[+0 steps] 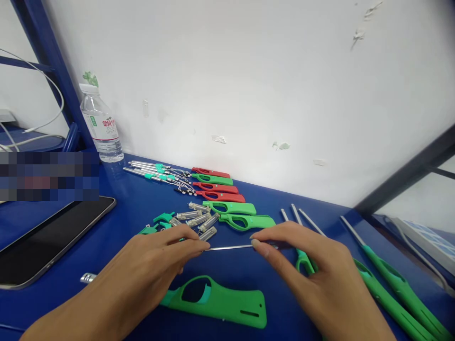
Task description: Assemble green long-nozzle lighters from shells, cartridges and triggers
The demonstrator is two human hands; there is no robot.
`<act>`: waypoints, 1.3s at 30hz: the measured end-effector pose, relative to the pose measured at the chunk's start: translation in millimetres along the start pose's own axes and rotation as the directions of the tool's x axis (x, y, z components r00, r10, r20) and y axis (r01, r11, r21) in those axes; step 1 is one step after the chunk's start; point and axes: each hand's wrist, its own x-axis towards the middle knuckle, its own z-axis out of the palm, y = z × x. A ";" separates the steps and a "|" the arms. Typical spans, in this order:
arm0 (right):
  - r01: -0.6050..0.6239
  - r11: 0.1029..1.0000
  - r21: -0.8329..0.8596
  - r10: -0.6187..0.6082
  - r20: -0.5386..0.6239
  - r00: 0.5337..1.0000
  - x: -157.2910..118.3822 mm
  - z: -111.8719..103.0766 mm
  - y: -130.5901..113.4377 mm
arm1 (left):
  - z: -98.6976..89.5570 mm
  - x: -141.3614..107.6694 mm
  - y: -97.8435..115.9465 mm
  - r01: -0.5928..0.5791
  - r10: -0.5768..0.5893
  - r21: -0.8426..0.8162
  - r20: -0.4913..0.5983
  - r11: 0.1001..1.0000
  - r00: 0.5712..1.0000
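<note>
Head view, rod (231, 247) between hands (156, 265) (316, 265), wall (249, 94) beyond

Bright, diffuse light washes the wall (231, 85) right of the bottle (101, 125); pixelation masks a patch (50, 176) below-left of it; wide-angle stretch (quite marked) tilts its outline.
</note>
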 end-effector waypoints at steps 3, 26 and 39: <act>-0.002 1.000 -0.007 0.002 -0.033 0.999 -0.5 0.3 0.5 | 1.1 -1.3 0.0 0.006 -0.006 0.009 0.007 1.000 1.000; -0.077 0.997 0.009 0.077 -0.133 0.988 0.6 0.1 -5.8 | 4.7 0.1 6.2 0.112 -0.118 -0.198 -0.021 0.974 0.993; -0.083 0.978 0.192 0.138 -0.296 0.945 -2.0 2.7 -15.1 | 14.2 -2.4 26.3 0.104 -0.123 -0.215 -0.073 0.971 0.990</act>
